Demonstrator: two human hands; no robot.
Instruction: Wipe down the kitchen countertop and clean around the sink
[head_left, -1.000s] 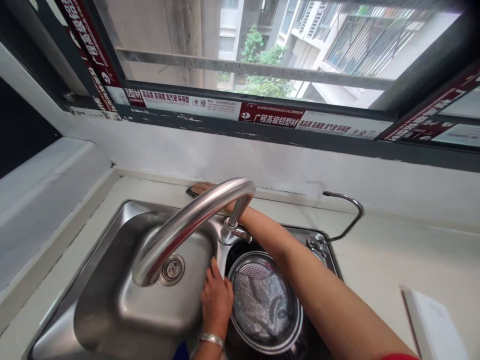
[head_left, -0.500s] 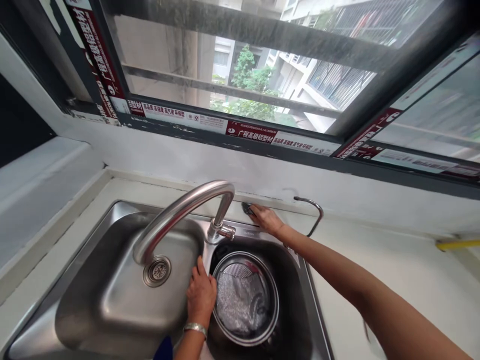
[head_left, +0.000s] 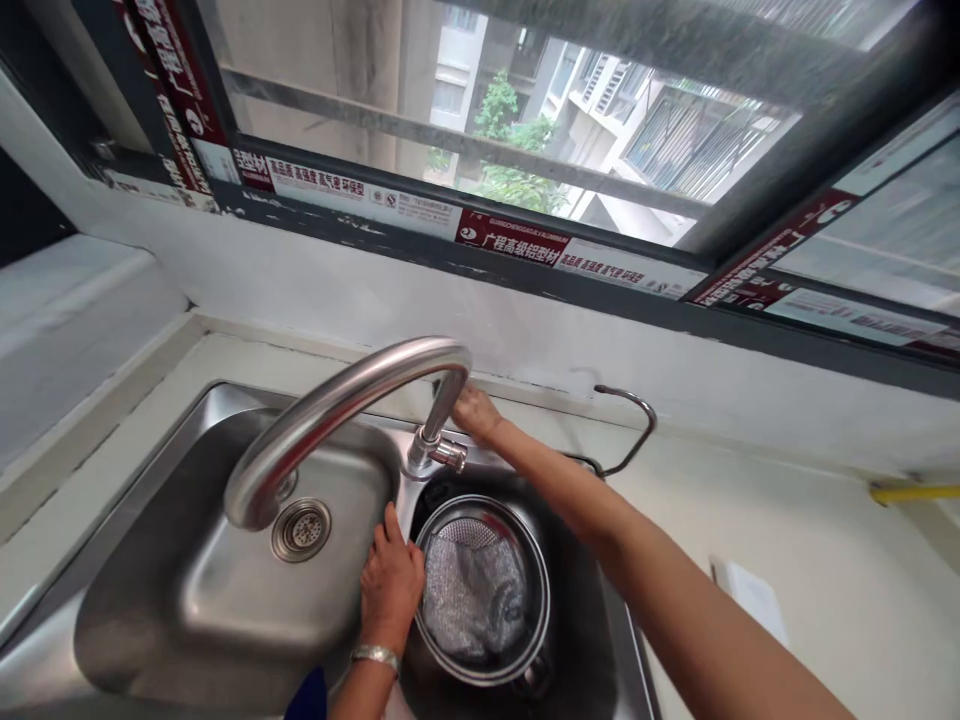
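Resting on the divider between left basin and right basin, left hand lies loosely extended, gripping nothing visible. Right hand sits at the worktop strip behind the faucet; fingertips hidden, cannot tell if they grasp anything. Likeliest fault: a sideways stroke catching faucet or valve handle, perhaps starting water. Lesser: left palm slipping, if the steel is wet.

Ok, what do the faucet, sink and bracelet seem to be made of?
Faucet: brushed metal, likely stainless steel, by its soft, streaky sheen.
Sink: satin grey metal, probably stainless too, from its blurred highlights.
Bracelet: apparently silvery metal, by its bright glints; which metal is unclear.
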